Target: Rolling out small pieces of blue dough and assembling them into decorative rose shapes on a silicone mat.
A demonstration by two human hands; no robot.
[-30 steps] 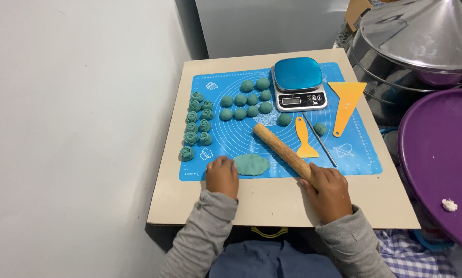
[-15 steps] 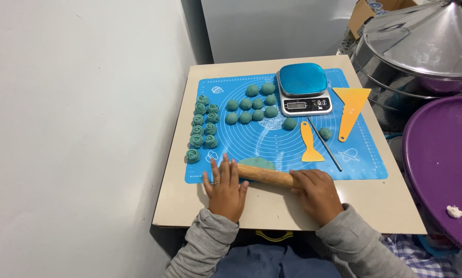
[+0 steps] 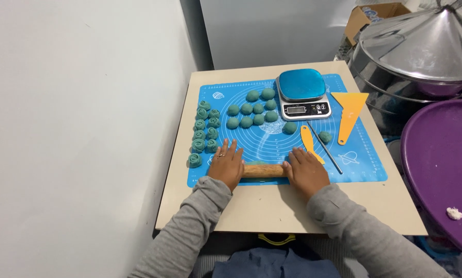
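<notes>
Blue mat [image 3: 367,159], rolling pin [image 3: 263,170] under fingers [image 3: 231,152].

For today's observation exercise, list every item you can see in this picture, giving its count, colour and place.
table: one, beige, centre
mat: one, blue, on the table
rolling pin: one, wooden, mat's near edge, under both hands
dough balls: about ten, teal, mid mat
shaped dough pieces: about ten, teal, mat's left edge
kitchen scale: one, blue top, mat's far side
scrapers: two, orange, right side of mat
thin rod: one, dark, beside the scrapers
steamer lid: one, metal, far right
tray: one, purple, right
left hand: on the pin's left end
right hand: on the pin's right end
</notes>
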